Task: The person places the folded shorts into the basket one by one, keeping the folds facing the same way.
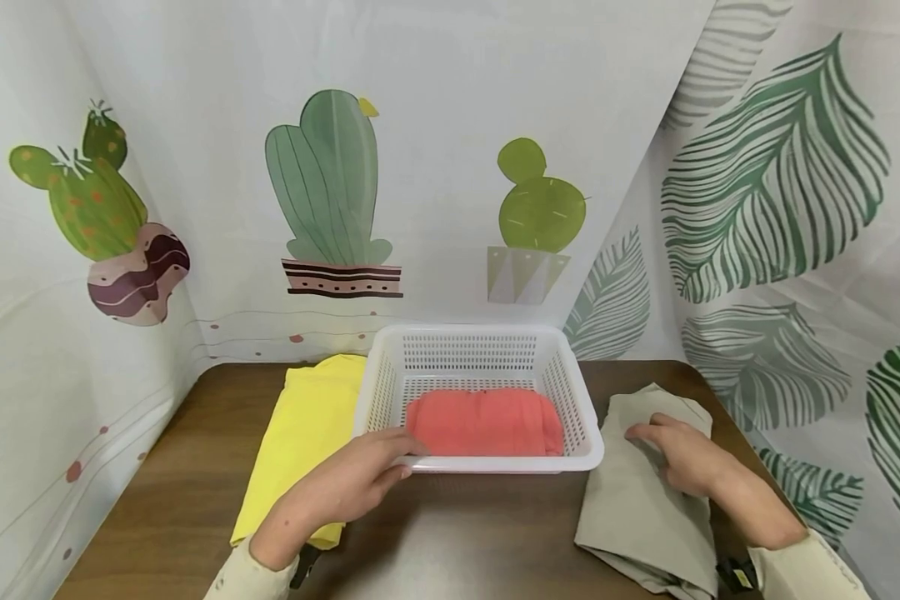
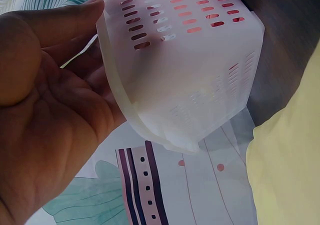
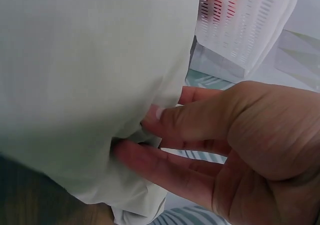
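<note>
A white plastic basket [image 1: 487, 463] stands on the table with a folded coral-red cloth [image 1: 484, 423] inside. At its front left rim is my left hand [image 1: 352, 477], thumb outside and fingers over the edge, gripping it. The left wrist view shows that thumb pressed on the rim of the basket [image 2: 200, 80]. To the right lies a folded grey-beige cloth [image 1: 641, 500], with my right hand [image 1: 682, 454] on its right part. In the right wrist view, thumb and fingers pinch a fold of the grey-beige cloth [image 3: 90, 75]; some fingertips are hidden in the fold.
A folded yellow cloth [image 1: 300, 442] lies left of the basket, partly under my left forearm. The brown wooden table [image 1: 450, 533] ends at a hanging printed curtain [image 1: 450, 167] behind and at both sides.
</note>
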`<control>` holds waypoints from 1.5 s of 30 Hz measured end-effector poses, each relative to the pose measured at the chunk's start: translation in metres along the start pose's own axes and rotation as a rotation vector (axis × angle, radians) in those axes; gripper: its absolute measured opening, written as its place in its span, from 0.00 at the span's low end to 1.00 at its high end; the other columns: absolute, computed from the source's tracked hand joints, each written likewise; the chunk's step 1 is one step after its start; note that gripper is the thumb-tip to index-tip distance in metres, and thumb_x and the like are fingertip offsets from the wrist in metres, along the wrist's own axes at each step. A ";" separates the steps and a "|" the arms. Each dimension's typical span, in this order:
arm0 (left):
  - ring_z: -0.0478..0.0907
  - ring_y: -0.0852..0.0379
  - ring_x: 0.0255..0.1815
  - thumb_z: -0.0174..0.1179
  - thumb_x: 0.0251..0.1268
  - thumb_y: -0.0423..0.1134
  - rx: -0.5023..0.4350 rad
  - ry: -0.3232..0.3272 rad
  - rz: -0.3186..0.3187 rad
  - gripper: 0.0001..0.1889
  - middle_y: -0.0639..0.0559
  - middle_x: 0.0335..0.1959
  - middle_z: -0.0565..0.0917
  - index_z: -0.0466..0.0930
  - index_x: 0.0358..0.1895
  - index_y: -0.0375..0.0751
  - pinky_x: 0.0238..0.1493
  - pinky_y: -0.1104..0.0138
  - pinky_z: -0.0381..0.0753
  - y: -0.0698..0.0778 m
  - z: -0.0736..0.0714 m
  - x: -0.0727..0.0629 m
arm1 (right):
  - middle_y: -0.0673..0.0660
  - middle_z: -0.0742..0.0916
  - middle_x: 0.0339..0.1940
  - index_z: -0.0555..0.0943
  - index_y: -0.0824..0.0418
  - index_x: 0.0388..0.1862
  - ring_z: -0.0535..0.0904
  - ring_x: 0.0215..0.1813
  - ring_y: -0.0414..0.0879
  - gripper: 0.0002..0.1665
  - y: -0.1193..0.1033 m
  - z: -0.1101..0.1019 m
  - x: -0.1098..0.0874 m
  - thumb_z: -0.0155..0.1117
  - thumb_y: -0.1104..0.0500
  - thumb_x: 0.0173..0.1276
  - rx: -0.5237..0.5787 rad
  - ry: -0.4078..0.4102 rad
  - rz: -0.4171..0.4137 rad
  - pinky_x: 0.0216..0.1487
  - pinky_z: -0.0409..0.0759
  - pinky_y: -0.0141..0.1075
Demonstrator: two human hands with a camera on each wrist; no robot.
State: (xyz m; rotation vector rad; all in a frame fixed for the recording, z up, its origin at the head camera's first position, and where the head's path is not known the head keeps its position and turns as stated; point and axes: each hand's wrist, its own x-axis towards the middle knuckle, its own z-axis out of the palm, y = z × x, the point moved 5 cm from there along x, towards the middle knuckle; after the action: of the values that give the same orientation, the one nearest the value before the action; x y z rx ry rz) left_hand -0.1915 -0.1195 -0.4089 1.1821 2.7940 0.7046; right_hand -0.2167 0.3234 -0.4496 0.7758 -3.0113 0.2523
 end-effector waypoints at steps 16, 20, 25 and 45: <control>0.80 0.60 0.59 0.62 0.78 0.34 -0.008 -0.005 -0.009 0.12 0.61 0.55 0.86 0.86 0.58 0.47 0.66 0.58 0.80 0.000 0.001 0.000 | 0.50 0.82 0.42 0.85 0.56 0.56 0.81 0.43 0.47 0.38 -0.002 0.001 -0.006 0.83 0.74 0.43 0.036 -0.083 0.032 0.43 0.83 0.46; 0.80 0.59 0.61 0.62 0.78 0.34 -0.009 -0.009 -0.015 0.12 0.61 0.55 0.86 0.85 0.59 0.47 0.67 0.58 0.80 -0.001 0.001 -0.001 | 0.50 0.82 0.42 0.85 0.55 0.55 0.81 0.43 0.46 0.37 -0.003 0.003 -0.006 0.85 0.72 0.43 0.046 -0.105 0.037 0.43 0.83 0.46; 0.80 0.58 0.63 0.62 0.78 0.34 -0.003 -0.015 -0.027 0.12 0.61 0.56 0.85 0.85 0.59 0.47 0.69 0.57 0.79 -0.002 0.002 0.000 | 0.49 0.81 0.44 0.85 0.52 0.54 0.80 0.44 0.44 0.37 -0.007 0.002 -0.009 0.87 0.69 0.43 0.050 -0.109 0.047 0.42 0.82 0.45; 0.80 0.58 0.64 0.62 0.78 0.34 0.006 -0.010 -0.025 0.12 0.61 0.56 0.86 0.85 0.58 0.48 0.70 0.57 0.77 -0.001 0.001 0.000 | 0.53 0.82 0.57 0.84 0.52 0.53 0.82 0.59 0.59 0.36 -0.014 0.004 -0.016 0.90 0.66 0.43 0.064 -0.075 0.020 0.53 0.83 0.55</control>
State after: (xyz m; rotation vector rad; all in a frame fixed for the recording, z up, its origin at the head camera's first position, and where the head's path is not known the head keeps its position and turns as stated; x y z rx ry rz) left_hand -0.1921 -0.1192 -0.4105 1.1467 2.7997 0.6873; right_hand -0.1956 0.3188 -0.4528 0.7766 -3.0967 0.3292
